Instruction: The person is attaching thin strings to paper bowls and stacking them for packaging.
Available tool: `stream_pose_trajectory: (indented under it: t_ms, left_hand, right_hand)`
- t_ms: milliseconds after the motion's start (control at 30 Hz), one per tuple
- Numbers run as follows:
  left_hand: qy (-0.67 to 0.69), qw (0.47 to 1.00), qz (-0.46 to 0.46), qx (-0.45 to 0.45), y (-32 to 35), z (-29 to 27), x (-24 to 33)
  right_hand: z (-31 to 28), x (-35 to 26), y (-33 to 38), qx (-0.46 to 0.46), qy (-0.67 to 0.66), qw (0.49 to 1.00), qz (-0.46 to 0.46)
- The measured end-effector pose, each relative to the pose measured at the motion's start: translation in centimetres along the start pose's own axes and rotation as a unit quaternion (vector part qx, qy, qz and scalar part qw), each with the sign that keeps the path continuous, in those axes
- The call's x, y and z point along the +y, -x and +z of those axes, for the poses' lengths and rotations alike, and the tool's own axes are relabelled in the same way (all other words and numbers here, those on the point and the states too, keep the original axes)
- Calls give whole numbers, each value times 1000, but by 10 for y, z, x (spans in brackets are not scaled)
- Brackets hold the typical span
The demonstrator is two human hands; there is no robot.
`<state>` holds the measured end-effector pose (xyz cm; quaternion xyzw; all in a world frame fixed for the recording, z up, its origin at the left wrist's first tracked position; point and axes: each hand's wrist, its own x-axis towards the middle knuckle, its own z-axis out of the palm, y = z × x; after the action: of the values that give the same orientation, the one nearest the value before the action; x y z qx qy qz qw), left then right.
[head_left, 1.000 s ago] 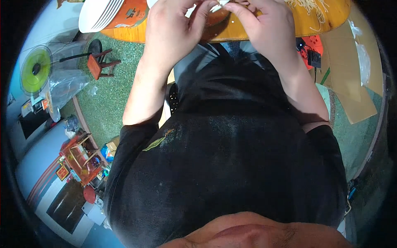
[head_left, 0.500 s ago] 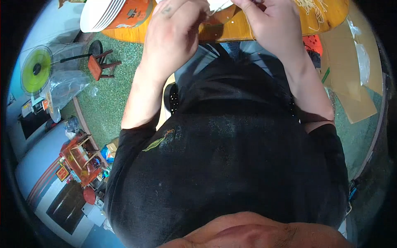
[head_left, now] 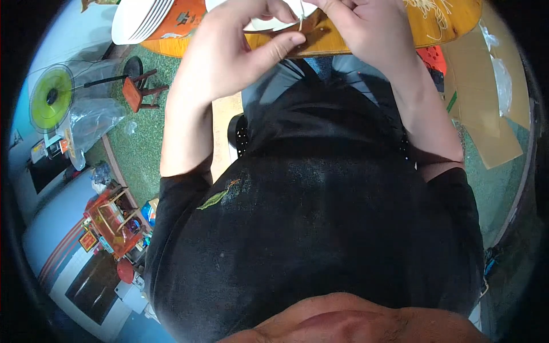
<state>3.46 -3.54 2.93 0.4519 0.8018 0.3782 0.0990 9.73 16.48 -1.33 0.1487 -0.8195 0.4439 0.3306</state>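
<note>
My left hand [head_left: 240, 51] and my right hand [head_left: 366, 34] meet at the top of the view, over the near edge of an orange wooden table [head_left: 349, 48]. Between their fingertips hangs a thin pale strand [head_left: 300, 17], and both hands seem to pinch it; the top edge cuts off part of the grip. My left thumb points right, just under the strand's lower end. A white plate [head_left: 269, 25] lies on the table behind the fingers. Pale loose strands [head_left: 434, 11] lie in a heap on the table at the right.
A stack of white plates [head_left: 137, 20] stands at the table's left end. On the green carpet to my left are a small red stool [head_left: 140, 91], a green fan [head_left: 51, 100] and a clear plastic bag [head_left: 91, 123]. Cardboard sheets [head_left: 492, 114] lie at right.
Both hands have risen toward the top edge of the picture. My left hand has turned, so its thumb now points right under the strand.
</note>
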Motion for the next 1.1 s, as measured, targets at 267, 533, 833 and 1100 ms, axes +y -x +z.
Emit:
stream_pose_trajectory:
  t_ms: [267, 533, 833, 1100]
  left_hand:
    - [75, 982, -165, 43, -30, 11, 3]
    - [254, 946, -189, 75, -34, 18, -6]
    - [340, 920, -182, 67, -34, 18, -12]
    - [97, 985, -124, 74, -31, 21, -1]
  right_hand:
    - [23, 27, 3, 115, -270, 955, -49]
    - [7, 10, 31, 156, 63, 980, -107]
    - [24, 11, 38, 81, -31, 996, -35]
    - [38, 7, 40, 87, -147, 980, 105]
